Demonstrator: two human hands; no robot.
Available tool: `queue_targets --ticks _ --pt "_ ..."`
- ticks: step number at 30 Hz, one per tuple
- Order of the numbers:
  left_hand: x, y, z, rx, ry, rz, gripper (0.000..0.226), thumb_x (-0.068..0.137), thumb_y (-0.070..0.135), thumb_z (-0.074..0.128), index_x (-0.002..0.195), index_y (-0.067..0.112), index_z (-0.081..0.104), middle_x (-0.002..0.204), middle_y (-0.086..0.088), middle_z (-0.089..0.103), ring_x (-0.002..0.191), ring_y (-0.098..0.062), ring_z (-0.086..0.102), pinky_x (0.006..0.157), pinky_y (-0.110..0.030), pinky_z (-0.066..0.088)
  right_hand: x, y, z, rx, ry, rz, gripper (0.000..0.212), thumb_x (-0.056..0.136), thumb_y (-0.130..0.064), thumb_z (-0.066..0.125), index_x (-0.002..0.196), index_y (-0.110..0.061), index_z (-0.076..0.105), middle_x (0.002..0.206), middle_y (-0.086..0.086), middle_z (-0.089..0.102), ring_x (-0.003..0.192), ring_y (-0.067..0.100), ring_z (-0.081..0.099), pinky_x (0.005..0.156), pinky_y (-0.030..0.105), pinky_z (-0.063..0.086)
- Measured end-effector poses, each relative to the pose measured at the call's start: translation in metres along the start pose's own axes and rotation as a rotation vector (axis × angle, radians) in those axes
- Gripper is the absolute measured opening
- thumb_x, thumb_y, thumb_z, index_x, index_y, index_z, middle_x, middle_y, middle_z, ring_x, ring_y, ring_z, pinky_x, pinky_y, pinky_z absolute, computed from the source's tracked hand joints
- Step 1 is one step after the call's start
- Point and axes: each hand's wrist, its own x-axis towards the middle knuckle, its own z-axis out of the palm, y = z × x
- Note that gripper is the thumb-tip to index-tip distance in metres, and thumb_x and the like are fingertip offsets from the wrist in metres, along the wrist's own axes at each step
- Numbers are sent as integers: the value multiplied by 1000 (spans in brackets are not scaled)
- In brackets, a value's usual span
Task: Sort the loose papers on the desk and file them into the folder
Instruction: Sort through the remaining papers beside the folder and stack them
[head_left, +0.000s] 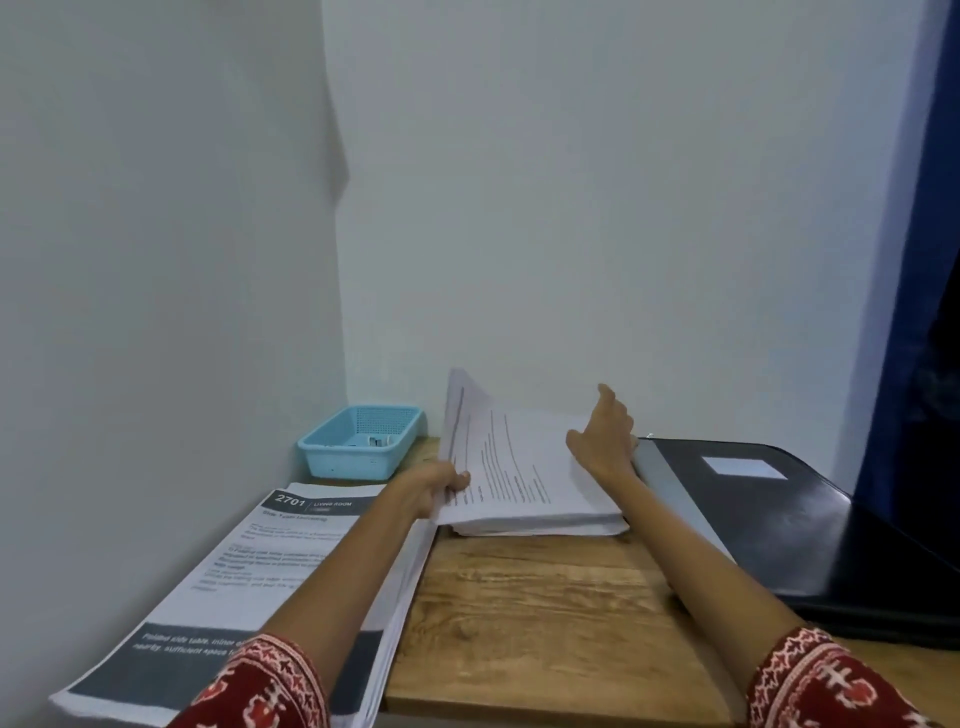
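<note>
Leftmost, a printed stack (244, 587) headed 2701 lies along the tabletop (545, 613) edge, under the left forearm. Behind it sits a blue basket (358, 441) in the corner. The left hand (436, 491) pinches the lifted near-left edge of a sheaf of papers (519, 483), peeling it up from the pile. The right hand (605, 441), fingers spread, rests at the pile's right edge. The black folder (779, 514) lies shut further right. Sorting seems underway; filing next would call for opening the folder, and the right forearm crosses its corner.
</note>
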Motion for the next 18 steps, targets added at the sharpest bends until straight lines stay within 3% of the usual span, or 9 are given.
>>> queue_targets --ticks 3,6,8,11,13,16,18 --pt "16 -6 -7 30 -31 -108 24 89 -2 56 112 -1 48 89 -15 63 77 -26 63 77 -35 52 7 -6 24 -2 -109 -77 66 84 -10 58 143 -12 28 136 14 44 125 32 42 101 43 35" --pt "31 -11 -13 8 -84 -187 17 89 -1 56 105 -3 50 89 -16 64 76 -27 63 72 -40 54 14 -7 47 34 -312 -125 44 84 -13 62 126 -10 51 121 11 58 112 24 55 87 27 41" --pt "38 -13 -15 19 -101 -218 18 89 2 57 105 -2 51 86 -14 66 74 -24 64 63 -36 56 15 -4 62 -32 -447 -133 27 81 -14 65 108 -11 64 108 1 63 104 18 59 84 25 44" --pt "42 -13 -15 46 -123 -242 8 89 2 57 96 -1 53 67 -11 69 58 -20 67 54 -31 56 12 1 75 -200 -586 -152 14 77 -20 70 89 -13 69 83 -11 61 86 9 59 73 23 46" --pt "41 -13 -15 53 -142 -242 3 91 1 55 88 0 54 56 -10 67 48 -18 66 48 -28 55 12 0 76 -256 -602 -163 8 78 -24 71 81 -19 66 79 -13 59 83 7 57 71 21 44" --pt "38 -11 -12 49 -133 -220 5 91 1 54 86 0 55 65 -10 68 60 -19 66 68 -30 55 13 -3 76 -316 -625 -183 10 78 -25 70 78 -22 61 83 -11 60 85 8 57 73 23 44" --pt "33 -9 -11 46 -78 -147 7 91 0 54 97 -2 55 80 -12 65 72 -20 63 77 -32 52 13 -3 78 -330 -632 -195 12 79 -25 70 78 -22 59 85 -11 59 88 10 57 75 24 44"
